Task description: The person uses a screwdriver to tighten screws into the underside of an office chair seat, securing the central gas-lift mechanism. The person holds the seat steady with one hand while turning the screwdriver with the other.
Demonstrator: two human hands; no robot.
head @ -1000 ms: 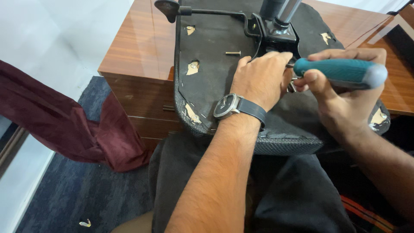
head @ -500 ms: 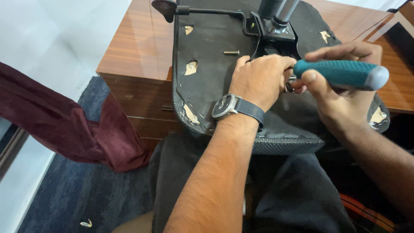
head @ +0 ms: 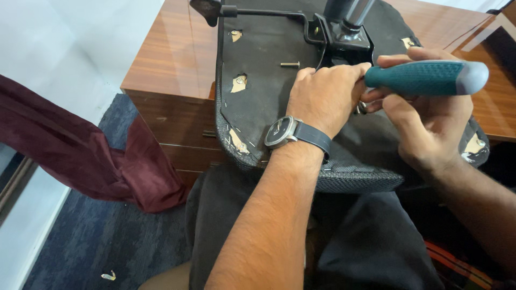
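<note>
Your right hand [head: 430,118] is clamped on the teal-handled screwdriver [head: 424,78], and your left hand [head: 325,96] presses curled fingers on the upturned black chair seat [head: 258,107], hiding the tip. A loose bolt [head: 289,64] lies just beyond your knuckles, the metal column [head: 346,16] rises behind, and a maroon cloth [head: 80,156] hangs beside the wooden desk [head: 166,64].

1. Wooden desk [head: 177,59]: reddish-brown, glossy top with horizontal grain; drawer fronts show below its near edge.
2. Upturned chair seat [head: 269,102]: black fabric underside facing up, lying on the desk top, its near rim overhanging the desk's front edge.
3. Blue-grey carpet floor [head: 91,241]: in front of and below the desk.
4. Maroon cloth [head: 80,156]: draped down to the carpet, left of the desk's drawer fronts.
5. Small pale scrap [head: 109,276]: on the carpet, well apart from the desk.
</note>
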